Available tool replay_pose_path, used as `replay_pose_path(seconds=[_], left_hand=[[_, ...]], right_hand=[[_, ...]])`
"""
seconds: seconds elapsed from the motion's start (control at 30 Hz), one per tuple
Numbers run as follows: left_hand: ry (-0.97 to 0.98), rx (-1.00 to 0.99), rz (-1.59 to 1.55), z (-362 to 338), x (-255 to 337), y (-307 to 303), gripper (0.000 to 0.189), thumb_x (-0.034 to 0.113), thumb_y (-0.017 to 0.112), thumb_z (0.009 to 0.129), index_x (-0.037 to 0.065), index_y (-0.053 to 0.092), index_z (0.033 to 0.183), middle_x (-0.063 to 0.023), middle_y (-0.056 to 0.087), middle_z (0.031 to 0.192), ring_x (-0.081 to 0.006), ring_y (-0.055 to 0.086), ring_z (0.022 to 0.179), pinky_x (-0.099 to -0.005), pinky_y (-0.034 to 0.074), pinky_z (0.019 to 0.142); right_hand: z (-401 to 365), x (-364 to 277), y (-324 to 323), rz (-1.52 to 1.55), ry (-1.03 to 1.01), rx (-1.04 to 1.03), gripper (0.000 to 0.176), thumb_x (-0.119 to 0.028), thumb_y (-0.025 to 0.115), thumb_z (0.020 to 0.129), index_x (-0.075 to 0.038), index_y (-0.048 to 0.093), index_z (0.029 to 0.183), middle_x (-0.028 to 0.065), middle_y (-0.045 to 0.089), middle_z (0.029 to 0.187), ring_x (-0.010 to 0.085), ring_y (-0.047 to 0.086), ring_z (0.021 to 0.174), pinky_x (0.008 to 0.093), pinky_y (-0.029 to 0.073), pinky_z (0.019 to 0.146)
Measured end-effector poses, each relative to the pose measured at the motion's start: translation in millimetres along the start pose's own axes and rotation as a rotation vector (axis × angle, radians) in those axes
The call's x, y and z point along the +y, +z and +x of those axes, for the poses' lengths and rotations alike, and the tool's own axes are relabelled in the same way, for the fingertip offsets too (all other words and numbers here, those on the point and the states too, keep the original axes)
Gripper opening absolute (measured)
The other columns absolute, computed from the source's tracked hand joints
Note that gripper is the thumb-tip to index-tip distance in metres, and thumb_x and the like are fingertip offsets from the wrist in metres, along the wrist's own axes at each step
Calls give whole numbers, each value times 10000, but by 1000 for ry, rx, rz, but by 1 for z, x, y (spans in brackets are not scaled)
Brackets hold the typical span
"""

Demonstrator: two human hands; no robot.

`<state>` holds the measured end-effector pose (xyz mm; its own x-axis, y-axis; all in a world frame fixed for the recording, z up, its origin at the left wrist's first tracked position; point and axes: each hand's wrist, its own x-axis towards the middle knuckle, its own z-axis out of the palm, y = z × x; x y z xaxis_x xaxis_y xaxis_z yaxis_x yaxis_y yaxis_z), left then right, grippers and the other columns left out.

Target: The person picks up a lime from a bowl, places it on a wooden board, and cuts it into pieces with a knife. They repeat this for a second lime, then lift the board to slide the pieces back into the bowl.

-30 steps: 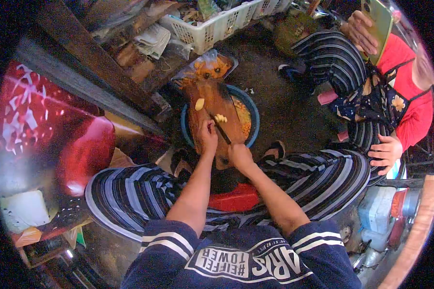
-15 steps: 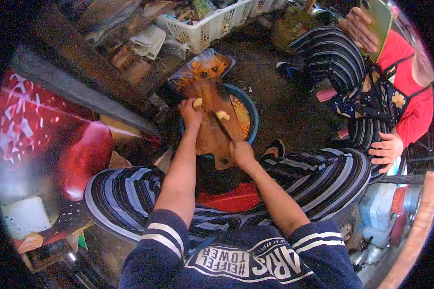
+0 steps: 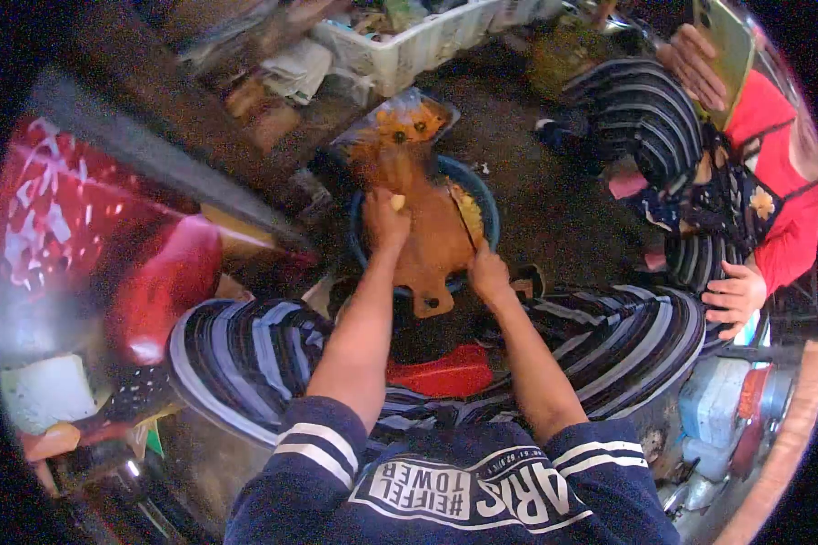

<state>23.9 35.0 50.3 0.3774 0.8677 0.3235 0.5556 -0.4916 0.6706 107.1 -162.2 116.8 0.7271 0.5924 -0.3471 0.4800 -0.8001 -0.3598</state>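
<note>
A wooden cutting board [image 3: 434, 241] with a holed handle lies across a blue basin [image 3: 491, 204] between my knees. My right hand [image 3: 489, 272] is closed around the handle of a knife [image 3: 465, 218], whose blade runs along the board's right edge. Beyond that edge, yellowish chopped pieces [image 3: 468, 202] show inside the basin. On the left side of the board, my left hand [image 3: 387, 222] is closed on a small pale yellow piece of food [image 3: 397, 203]; its exact kind I cannot tell.
A clear plastic bag with orange contents [image 3: 404, 127] sits past the board's far end. Behind it stands a white plastic crate [image 3: 400, 56]. Another person [image 3: 773, 182] sits at the right, holding a phone [image 3: 725, 59]. A wooden beam [image 3: 182, 182] slants along the left.
The knife has moved right, from mid-board to the right edge. The pale chopped bits beside the blade no longer lie on the board. My left hand still holds its piece.
</note>
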Motion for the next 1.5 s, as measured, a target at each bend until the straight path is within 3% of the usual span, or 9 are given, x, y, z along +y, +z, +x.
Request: replay_pose_path(seconds=[0.1,0.13,0.2,0.33,0.4,0.6,1.2,1.3,1.5], left_hand=[[-3,51,43,-16,3,5,428,235,641,664,23,505,1009,-198,496,1025,-368,466,958,-418,390,816],[-261,-12,-322,-20,8,8,472,113,619,656,44,476,1102,-174,484,1117,-323,457,1037,-388,359,906],[-206,144,34,-23,50,-32,454,274,504,806,-3,429,1158,-202,453,1147,-330,454,1042,-383,364,896],[-205,142,87,-30,33,-39,519,247,548,778,35,378,1221,-186,389,1231,-316,366,1136,-379,289,964],[-171,94,65,-29,36,-19,580,230,577,759,61,343,1262,-176,346,1287,-307,308,1198,-376,239,1009],[-160,159,-40,-33,19,-13,642,162,630,695,61,338,1257,-175,360,1265,-322,332,1170,-378,259,995],[-130,118,-239,-29,11,5,629,72,651,617,56,392,1191,-166,432,1154,-324,401,1084,-386,327,945],[-69,184,-78,-26,14,12,651,129,663,611,44,403,1202,-204,409,1196,-385,374,1097,-460,317,910],[-126,76,-53,-30,0,18,494,37,594,618,22,464,1094,-228,433,1144,-387,391,1075,-429,324,918]], right_hand=[[-6,-11,-17,-203,-190,136,344,-180,512,783,13,461,1064,270,497,1031,382,535,902,470,424,789],[-7,-24,-27,-293,-300,221,333,-149,512,779,1,472,1075,257,475,1074,367,526,929,454,416,816],[-35,-98,-75,56,-846,443,270,-106,527,771,11,514,1015,204,507,1028,355,498,963,391,446,804],[-136,-239,-116,711,-1274,98,173,-89,563,737,-39,564,902,150,527,934,304,508,898,389,413,791],[-155,-278,-113,700,-1511,58,152,-134,570,743,-34,557,856,128,521,872,292,500,866,382,415,744],[-187,-287,-101,377,-1646,70,243,-229,570,733,-28,527,864,96,484,810,264,472,804,354,405,680],[-194,-287,-99,474,-1446,201,268,-234,607,691,-23,487,805,107,466,837,250,464,826,324,438,686],[-193,-281,-103,519,-1485,177,282,-207,615,682,-12,476,831,117,453,837,261,464,817,329,430,690],[-186,-285,-100,523,-1470,115,291,-198,607,692,1,471,856,122,450,860,264,458,833,332,418,711]])
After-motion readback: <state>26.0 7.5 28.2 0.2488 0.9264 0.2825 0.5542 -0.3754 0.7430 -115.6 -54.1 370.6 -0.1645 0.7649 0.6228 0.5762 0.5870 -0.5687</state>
